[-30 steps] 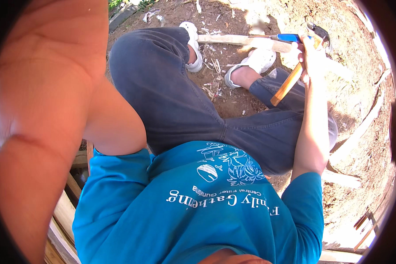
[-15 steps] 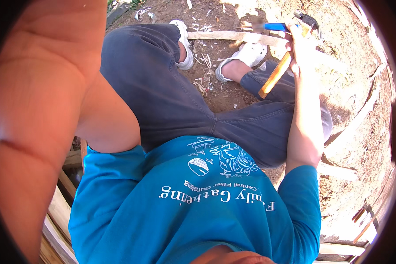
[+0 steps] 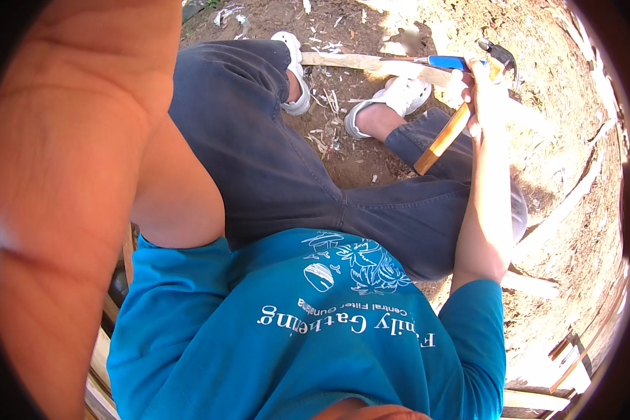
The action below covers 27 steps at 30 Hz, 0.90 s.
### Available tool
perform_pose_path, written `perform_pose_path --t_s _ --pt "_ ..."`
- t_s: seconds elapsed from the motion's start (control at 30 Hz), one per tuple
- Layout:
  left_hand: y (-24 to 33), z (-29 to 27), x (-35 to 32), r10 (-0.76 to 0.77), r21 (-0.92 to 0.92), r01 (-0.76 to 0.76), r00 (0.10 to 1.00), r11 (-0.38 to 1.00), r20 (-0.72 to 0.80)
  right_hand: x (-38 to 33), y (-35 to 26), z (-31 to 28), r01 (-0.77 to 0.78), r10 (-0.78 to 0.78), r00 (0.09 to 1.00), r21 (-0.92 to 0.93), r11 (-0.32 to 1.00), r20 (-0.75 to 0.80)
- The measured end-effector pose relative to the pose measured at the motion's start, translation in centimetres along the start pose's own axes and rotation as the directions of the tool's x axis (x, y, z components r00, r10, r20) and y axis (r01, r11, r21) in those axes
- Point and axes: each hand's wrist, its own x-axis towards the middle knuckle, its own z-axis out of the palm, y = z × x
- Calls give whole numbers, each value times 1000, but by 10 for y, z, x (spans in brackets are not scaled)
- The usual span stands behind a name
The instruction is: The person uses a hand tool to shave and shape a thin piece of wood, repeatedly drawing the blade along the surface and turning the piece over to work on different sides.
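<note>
My left hand (image 3: 77,105) is raised very close to the camera at the left; palm and wrist fill that side, and its fingers lie outside the picture. Out beyond my right knee, my right hand (image 3: 479,94) is closed around the wooden handle of a hammer (image 3: 442,142), whose dark claw head sticks out past the fingers. The same hand also grips a blue-handled tool (image 3: 446,62) with a thin metal shaft pointing left. Beneath that shaft lies a long pale wood strip (image 3: 346,61), running from one shoe toward the right hand.
I sit with legs bent, in dark trousers (image 3: 259,140) and white clogs (image 3: 295,73). Pale shavings (image 3: 332,101) litter the brown dirt ground. Wooden slats (image 3: 101,364) show at the lower left, and more wood pieces (image 3: 532,283) lie at the right in bright sun.
My right hand, with the hammer and the blue-handled tool, has come slightly nearer my body. My left hand stays close to the camera, and the whole view has shifted a little.
</note>
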Motion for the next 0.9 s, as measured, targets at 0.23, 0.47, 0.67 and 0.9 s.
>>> perform_pose_path --t_s 0.23,0.47,0.67,0.9 --pt "5 24 -14 59 -51 -57 998 997 33 2 7 -3 -15 15 1000 -26 1000 3" --pt "137 98 -89 326 -519 -124 890 846 319 3 9 -6 -54 56 998 -151 987 13" --pt "223 193 -188 466 -691 273 570 670 677 -3 5 1 8 -9 1000 -41 999 -28" --pt "130 268 -299 373 -326 -270 144 906 917 -2 4 6 -19 20 1000 -58 998 18"
